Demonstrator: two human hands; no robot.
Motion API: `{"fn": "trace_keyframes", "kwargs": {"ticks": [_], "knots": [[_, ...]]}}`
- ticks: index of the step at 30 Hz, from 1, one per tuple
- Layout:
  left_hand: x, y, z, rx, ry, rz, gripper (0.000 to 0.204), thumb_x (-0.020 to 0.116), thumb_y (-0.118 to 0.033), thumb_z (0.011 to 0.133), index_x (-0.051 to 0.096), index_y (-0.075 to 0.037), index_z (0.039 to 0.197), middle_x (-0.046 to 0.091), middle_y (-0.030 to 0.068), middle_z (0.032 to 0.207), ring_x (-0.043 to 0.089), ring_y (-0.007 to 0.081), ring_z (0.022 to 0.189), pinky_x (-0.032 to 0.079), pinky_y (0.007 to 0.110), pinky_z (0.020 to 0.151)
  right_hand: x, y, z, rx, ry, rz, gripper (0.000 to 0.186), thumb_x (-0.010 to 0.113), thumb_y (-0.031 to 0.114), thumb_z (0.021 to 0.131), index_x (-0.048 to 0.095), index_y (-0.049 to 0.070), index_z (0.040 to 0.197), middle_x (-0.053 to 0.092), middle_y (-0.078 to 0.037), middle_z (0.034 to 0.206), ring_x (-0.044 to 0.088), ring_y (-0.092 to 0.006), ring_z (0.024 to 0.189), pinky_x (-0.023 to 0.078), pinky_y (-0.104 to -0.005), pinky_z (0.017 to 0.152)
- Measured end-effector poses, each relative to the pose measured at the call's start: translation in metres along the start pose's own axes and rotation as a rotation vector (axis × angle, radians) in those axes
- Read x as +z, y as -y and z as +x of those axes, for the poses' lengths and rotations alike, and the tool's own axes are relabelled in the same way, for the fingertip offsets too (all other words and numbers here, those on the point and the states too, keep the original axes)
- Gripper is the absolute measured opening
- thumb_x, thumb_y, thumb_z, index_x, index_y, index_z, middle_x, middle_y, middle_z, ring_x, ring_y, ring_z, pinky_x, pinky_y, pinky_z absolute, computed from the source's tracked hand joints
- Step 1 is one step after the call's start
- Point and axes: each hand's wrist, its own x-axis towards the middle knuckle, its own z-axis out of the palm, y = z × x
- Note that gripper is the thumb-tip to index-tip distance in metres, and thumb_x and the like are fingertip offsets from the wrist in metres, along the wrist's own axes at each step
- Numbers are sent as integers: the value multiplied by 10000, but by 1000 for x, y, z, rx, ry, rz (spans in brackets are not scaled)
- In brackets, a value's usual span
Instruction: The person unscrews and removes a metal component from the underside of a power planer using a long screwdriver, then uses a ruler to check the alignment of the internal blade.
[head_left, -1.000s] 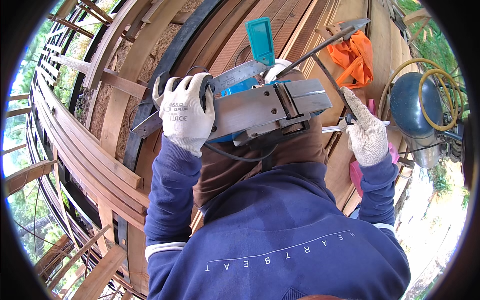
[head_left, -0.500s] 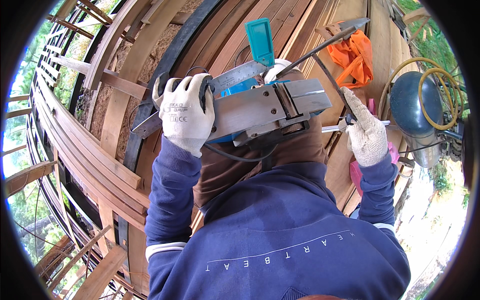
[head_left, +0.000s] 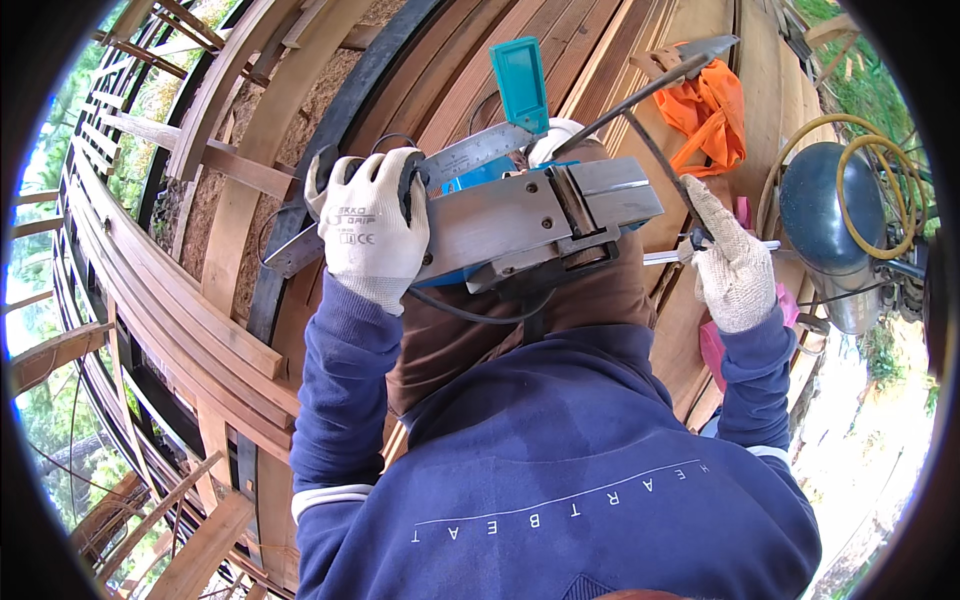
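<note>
An electric planer (head_left: 500,230) with a blue body lies upside down across my lap, its silver metal sole facing up. My left hand (head_left: 375,225), in a white work glove, is closed around its left end. A try square with a steel blade (head_left: 475,150) and teal handle (head_left: 520,85) lies beyond the planer; part of the blade passes behind my left hand. At the planer's right, my gloved right hand (head_left: 738,270) is closed on a silver-shafted tool (head_left: 662,257), index finger stretched along a dark thin bar (head_left: 655,150). The tool's grip is mostly hidden.
Wooden boards (head_left: 440,85) run beneath and ahead of me. An orange cloth (head_left: 705,115) lies at the far right, beside a metal blade (head_left: 715,46). A dark rounded machine (head_left: 830,200) with a yellow hose (head_left: 915,215) stands to the right. Stacked planks (head_left: 190,330) are at left.
</note>
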Motion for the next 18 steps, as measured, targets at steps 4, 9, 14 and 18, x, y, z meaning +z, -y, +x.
{"fn": "trace_keyframes", "kwargs": {"ticks": [4,9,14,18], "knots": [[0,0,0,-15,9,-19,238,682,-97,875,723,-145,1105,739,87,1014,646,339,1025,403,503,1064,1,-2,0,-4,-7,17,618,507,-117,935,546,87,1517,715,-123,1217,604,-113,846,533,-265,862],[-1,-2,1,0,-11,-8,237,682,-95,875,723,-141,1104,740,86,1007,648,342,1024,404,506,1070,-1,7,0,129,11,99,613,515,-101,940,546,94,1520,714,-98,1128,593,-108,831,532,-266,833],[0,0,1,-5,1,-11,234,682,-98,880,724,-142,1105,742,88,1011,650,342,1033,403,506,1080,0,2,1,31,21,-33,606,501,-105,944,539,80,1520,703,-97,1146,601,-119,843,535,-276,849],[-1,-1,1,1,-2,2,234,681,-96,881,724,-144,1106,740,89,1017,649,342,1041,400,505,1088,-1,4,-1,109,13,147,614,492,-114,937,534,70,1520,696,-105,1154,608,-134,846,535,-281,884]]}}
